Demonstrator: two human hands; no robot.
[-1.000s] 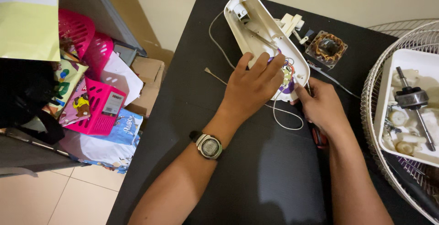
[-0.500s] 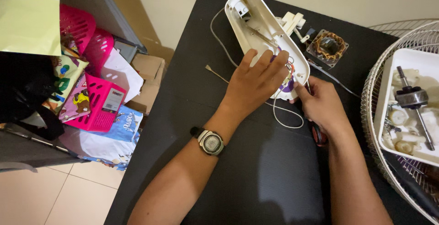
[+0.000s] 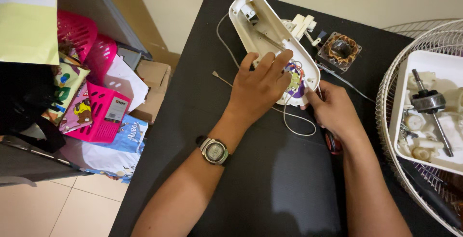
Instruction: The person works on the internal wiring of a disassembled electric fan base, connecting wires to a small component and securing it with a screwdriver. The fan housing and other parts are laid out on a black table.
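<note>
Head view, only one I've got. My left hand [image 3: 263, 85] lies palm-down on the open white plastic housing [image 3: 270, 39], fingers [image 3: 275, 63] spread flat across its lower half, pinning it to the black bench [image 3: 202, 121]; nothing is pinched in them. My right hand [image 3: 333, 109] sits just beside the housing's rounded end, curled shut round a red-handled tool [image 3: 333, 143], prob. a screwdriver. Its tip is hidden behind the hand, so can't tell what it touches.

The housing lies lengthwise near the bench's far edge, open side up, with a cluster of coloured wires [image 3: 295, 80] and a small board showing at the near end. A thin white cord [image 3: 294, 126] loops out from under my left hand onto the bench. Beyond the housing: a white plastic bracket [image 3: 303, 25] and a copper-wound motor stator [image 3: 341, 49]. At right, a white tray [image 3: 424, 63] of small parts and a rotor shaft [image 3: 429, 103] sits inside a wire fan guard [image 3: 424, 29]. Wristwatch [image 3: 214, 151] on my left arm. Pink baskets [image 3: 91, 54] w/ clutter on the floor at left.

Risks as I see them: the tool could slip into those wires and nick one, since my own hand blocks my sight of the tip. The cord loop could snag my wrist and drag the housing. If my left palm eases, the smooth shell may skid on the bench.
</note>
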